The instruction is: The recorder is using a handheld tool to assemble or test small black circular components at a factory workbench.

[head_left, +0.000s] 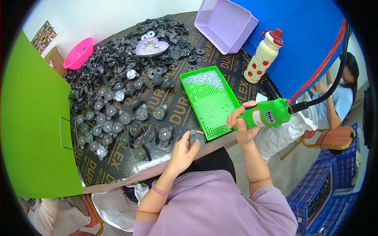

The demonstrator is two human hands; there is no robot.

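Note:
Near the table's front edge, my left hand (183,152) grips a round black plastic part (197,137) between thumb and fingers. My right hand (245,125) is wrapped round the body of a green electric screwdriver (267,114), whose black cable (321,96) rises to the upper right. The tool's tip is not visible. Between and beyond my hands lies a green perforated tray (208,106) with many small silvery screws (206,80) heaped at its far end. Several round black parts (165,133) like the held one lie to the left of my left hand.
A large pile of black parts (114,57) covers the far left, with a lilac heart-shaped dish (151,52) of small metal pieces on it. Beyond stand a pink basket (78,53), a lilac basket (228,23) and a cream bottle (263,59). Another person (342,98) sits at right.

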